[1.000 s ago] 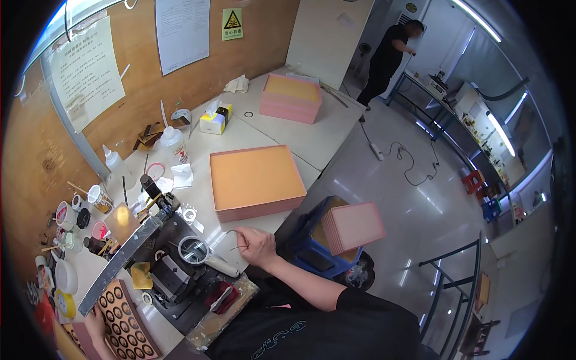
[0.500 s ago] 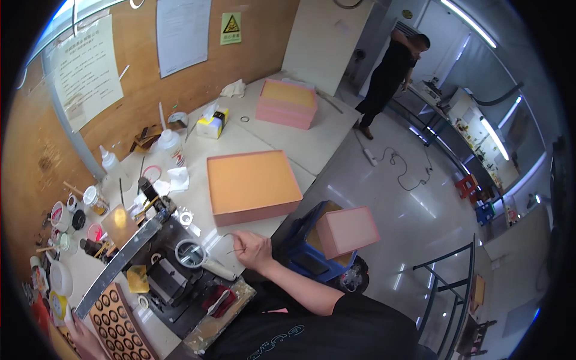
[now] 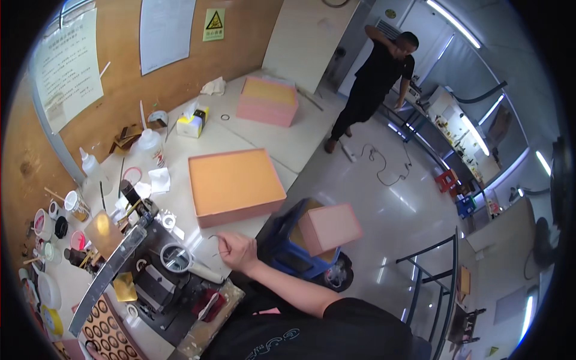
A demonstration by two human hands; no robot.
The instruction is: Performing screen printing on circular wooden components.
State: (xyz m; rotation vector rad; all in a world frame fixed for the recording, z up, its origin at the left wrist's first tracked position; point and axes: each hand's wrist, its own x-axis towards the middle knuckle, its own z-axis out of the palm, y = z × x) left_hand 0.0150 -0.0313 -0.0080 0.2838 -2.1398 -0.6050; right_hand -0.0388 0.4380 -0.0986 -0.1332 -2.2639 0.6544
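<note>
My right hand [image 3: 238, 252] is closed beside the front of the large pink box with an orange top [image 3: 237, 183]. Its fingers grip a thin, dark, curved wire-like piece [image 3: 214, 236] whose ends stick out on the left. Just left of that hand is a round magnifier with a white handle [image 3: 176, 258], above a black machine base [image 3: 157, 285]. Only a sliver of my left hand [image 3: 73, 349] shows at the lower left edge, its fingers mostly hidden. It is next to a pinkish tray of dark rings [image 3: 107, 329] in rows.
A clear curved shield [image 3: 108, 279] arches over the tray. Glue bottles [image 3: 150, 144], jars [image 3: 75, 204] and a tissue box [image 3: 192, 123] line the bench's left and back. Another pink box [image 3: 267, 102] stands behind; one [image 3: 330, 228] rests on a blue stool [image 3: 288, 246]. A person [image 3: 375, 90] stands far off.
The whole view has shifted, so bench things appear further left. My left hand has mostly slipped out at the lower edge. My right hand keeps its grip. The far person has turned somewhat.
</note>
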